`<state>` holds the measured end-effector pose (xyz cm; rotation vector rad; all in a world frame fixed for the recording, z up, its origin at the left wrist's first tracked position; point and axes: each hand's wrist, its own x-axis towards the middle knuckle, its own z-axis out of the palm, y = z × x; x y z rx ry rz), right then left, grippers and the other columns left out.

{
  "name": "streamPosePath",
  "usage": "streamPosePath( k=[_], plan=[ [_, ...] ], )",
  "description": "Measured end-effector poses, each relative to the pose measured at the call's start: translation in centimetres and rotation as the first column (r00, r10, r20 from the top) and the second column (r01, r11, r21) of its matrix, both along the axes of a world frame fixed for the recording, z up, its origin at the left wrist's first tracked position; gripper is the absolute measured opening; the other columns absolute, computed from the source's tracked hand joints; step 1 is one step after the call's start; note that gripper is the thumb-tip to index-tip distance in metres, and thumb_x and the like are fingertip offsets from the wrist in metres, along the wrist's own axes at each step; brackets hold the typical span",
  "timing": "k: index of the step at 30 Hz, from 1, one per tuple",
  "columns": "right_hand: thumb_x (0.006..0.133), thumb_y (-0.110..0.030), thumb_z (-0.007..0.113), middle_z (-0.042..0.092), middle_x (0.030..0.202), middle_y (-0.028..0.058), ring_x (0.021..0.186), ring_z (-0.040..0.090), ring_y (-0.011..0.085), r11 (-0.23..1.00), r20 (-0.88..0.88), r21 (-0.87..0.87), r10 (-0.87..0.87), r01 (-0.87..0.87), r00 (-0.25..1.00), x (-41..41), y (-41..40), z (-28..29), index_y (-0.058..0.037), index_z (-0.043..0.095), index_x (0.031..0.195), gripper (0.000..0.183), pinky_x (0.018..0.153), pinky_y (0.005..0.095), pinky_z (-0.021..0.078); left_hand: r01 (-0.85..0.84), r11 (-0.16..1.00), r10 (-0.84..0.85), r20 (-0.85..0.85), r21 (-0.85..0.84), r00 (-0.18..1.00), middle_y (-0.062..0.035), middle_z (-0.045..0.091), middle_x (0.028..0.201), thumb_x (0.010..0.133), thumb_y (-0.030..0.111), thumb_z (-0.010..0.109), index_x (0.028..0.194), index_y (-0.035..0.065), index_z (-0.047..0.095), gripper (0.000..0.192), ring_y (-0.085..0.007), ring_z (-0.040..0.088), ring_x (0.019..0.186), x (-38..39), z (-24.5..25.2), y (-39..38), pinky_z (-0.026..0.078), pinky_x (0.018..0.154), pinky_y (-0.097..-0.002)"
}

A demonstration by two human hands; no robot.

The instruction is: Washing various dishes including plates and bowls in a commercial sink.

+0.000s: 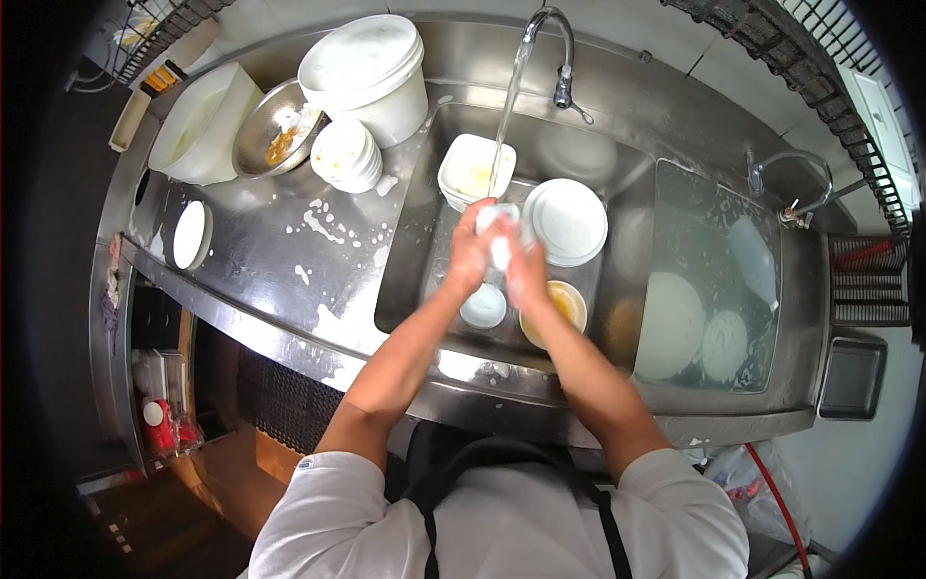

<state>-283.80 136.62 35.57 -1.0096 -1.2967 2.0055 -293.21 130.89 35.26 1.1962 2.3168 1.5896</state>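
Observation:
My left hand [472, 250] and my right hand [524, 264] are close together over the left sink basin, both on a small white dish [500, 250] that is blurred by motion. Water falls from the gooseneck faucet [557, 22] just behind them. Behind my left hand stands a stack of square white bowls [466, 163] with yellowish residue in the top one. White round plates [569, 221] lie stacked beyond my right hand. A small round white bowl [483, 306] sits below my hands, and a bowl with yellow residue [568, 307] is partly hidden by my right forearm.
The right basin holds cloudy water [680, 217] with submerged round dishes [669, 326]. On the left counter stand a lidded white bucket [391, 101], stacked small bowls [346, 155], a steel bowl [249, 145], a plastic tub [206, 123] and a white dish [189, 235]. A second faucet [792, 155] is at right.

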Motion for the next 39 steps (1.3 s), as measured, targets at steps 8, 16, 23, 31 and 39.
streamPosePath(
  k=[8,16,23,31,39],
  plan=[
    [0.074,-0.015,0.071,0.055,0.113,0.0227,0.105,0.053,0.0411,0.718,0.315,0.480,0.395,-0.504,0.863,3.1,0.7,1.7,-0.0025,0.054,0.113,0.044,0.091,0.0474,0.0416,-0.015,0.981,-0.159,0.846,0.193,0.510,-0.0132,0.062,0.094,0.089,0.029,0.052,0.105,0.0022,0.055,0.031,-0.0262,0.062,0.085,-0.9,1.3,-0.7,0.052,0.077,-0.0401],
    [0.074,-0.028,0.074,0.062,0.088,0.0221,0.085,0.060,0.0421,0.551,0.275,0.657,0.460,-0.515,0.844,3.0,0.4,2.9,-0.0028,0.058,0.102,0.041,0.078,0.0461,0.0480,0.056,0.958,-0.286,0.955,0.282,0.074,-0.0127,0.064,0.097,0.090,0.038,0.044,0.106,0.0049,0.057,0.039,-0.0292,0.063,0.089,-0.9,1.7,-2.1,0.051,0.083,-0.0400],
    [0.070,-0.019,0.077,0.065,0.090,0.0164,0.082,0.064,0.0316,0.523,0.328,0.658,0.449,-0.542,0.831,4.1,-0.1,3.4,0.0004,0.059,0.104,0.043,0.076,0.0366,0.0502,0.002,0.916,-0.384,0.881,0.400,-0.276,-0.0159,0.063,0.107,0.089,0.036,0.040,0.110,0.0010,0.058,0.044,-0.0300,0.060,0.099,-0.1,0.4,-3.3,0.048,0.088,-0.0434],
    [0.078,-0.012,0.071,0.066,0.088,0.0082,0.081,0.062,0.0164,0.993,-0.215,-0.072,0.078,-0.095,0.974,2.8,1.0,4.1,0.0008,0.062,0.101,0.027,0.074,0.0315,0.0501,-0.394,0.836,-0.467,0.873,0.382,-0.143,-0.0099,0.064,0.105,0.091,0.032,0.045,0.105,0.0059,0.060,0.033,-0.0250,0.061,0.098,2.9,2.1,-1.8,0.049,0.087,-0.0412],
    [0.087,-0.015,0.056,0.051,0.125,0.0228,0.118,0.049,0.0325,0.287,0.085,0.957,-0.131,-0.044,0.988,3.8,-4.5,2.1,0.0056,0.046,0.125,0.044,0.098,0.0392,0.0381,-0.427,0.876,-0.028,0.907,0.225,0.421,-0.0056,0.060,0.078,0.090,0.026,0.059,0.085,0.0004,0.056,0.026,-0.0140,0.056,0.069,3.3,3.0,-1.1,0.047,0.061,-0.0304]
  ],
)
